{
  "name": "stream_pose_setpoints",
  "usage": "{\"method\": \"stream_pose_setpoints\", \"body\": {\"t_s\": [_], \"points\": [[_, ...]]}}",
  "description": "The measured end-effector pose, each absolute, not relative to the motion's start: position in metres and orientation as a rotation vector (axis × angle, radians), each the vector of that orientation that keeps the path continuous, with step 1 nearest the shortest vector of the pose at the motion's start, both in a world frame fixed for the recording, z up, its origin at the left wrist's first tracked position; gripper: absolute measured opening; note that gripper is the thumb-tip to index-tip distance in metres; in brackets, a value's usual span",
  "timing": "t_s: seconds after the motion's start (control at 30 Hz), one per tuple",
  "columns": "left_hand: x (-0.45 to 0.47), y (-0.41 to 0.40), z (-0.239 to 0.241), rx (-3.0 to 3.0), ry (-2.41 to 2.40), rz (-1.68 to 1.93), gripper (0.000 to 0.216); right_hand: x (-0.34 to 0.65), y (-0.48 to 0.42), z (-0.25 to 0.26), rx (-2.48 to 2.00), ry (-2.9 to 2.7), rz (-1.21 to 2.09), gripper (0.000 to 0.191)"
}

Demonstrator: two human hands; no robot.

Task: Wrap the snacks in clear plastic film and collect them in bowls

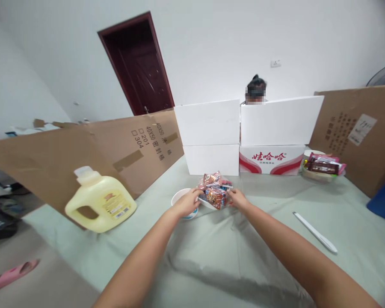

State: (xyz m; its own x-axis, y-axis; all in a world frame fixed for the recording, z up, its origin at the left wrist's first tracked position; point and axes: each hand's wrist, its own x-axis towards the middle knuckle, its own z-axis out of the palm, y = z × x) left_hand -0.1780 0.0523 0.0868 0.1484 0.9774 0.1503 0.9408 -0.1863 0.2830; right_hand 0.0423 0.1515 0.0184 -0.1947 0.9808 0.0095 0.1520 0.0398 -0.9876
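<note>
Your left hand point(188, 203) and right hand point(239, 199) flank a white bowl point(207, 204) of wrapped snack packets point(216, 196), fingers curled, though whether they grip you cannot tell

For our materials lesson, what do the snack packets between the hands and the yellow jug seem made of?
Snack packets: probably thin, glossy plastic film, judging by crinkles and bright highlights. Yellow jug: likely smooth moulded plastic, judging by its rounded shape and soft sheen.
</note>
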Motion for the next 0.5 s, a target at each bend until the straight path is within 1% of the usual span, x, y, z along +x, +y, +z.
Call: {"method": "stream_pose_setpoints", "body": {"t_s": [0.1, 0.2, 0.3, 0.33, 0.43, 0.47, 0.5], "points": [[-0.192, 0.036, 0.092, 2.14, 2.073, 0.59, 0.062, 0.049, 0.135, 0.027, -1.19, -1.488, 1.075, 0.022], [-0.201, 0.021, 0.092, 1.97, 2.194, 0.644, 0.067, 0.046, 0.103, 0.037, -1.034, -1.581, 0.966, 0.022], [-0.2, 0.006, 0.09, 1.862, 2.221, 0.635, 0.063, 0.035, 0.064, 0.047, -0.839, -1.751, 0.966, 0.016], [-0.197, 0.001, 0.09, 1.849, 2.208, 0.627, 0.06, 0.03, 0.053, 0.05, -0.768, -1.833, 0.955, 0.017], [-0.183, -0.015, 0.09, 1.853, 2.104, 0.595, 0.054, 0.015, 0.031, 0.057, -0.604, -2.19, 0.76, 0.036], [-0.178, -0.019, 0.09, 1.878, 2.057, 0.586, 0.051, 0.01, 0.028, 0.059, -0.58, -2.313, 0.664, 0.039], [-0.175, -0.024, 0.089, 1.917, 2.032, 0.596, 0.049, 0.006, 0.027, 0.06, -0.575, -2.411, 0.582, 0.036]]}}
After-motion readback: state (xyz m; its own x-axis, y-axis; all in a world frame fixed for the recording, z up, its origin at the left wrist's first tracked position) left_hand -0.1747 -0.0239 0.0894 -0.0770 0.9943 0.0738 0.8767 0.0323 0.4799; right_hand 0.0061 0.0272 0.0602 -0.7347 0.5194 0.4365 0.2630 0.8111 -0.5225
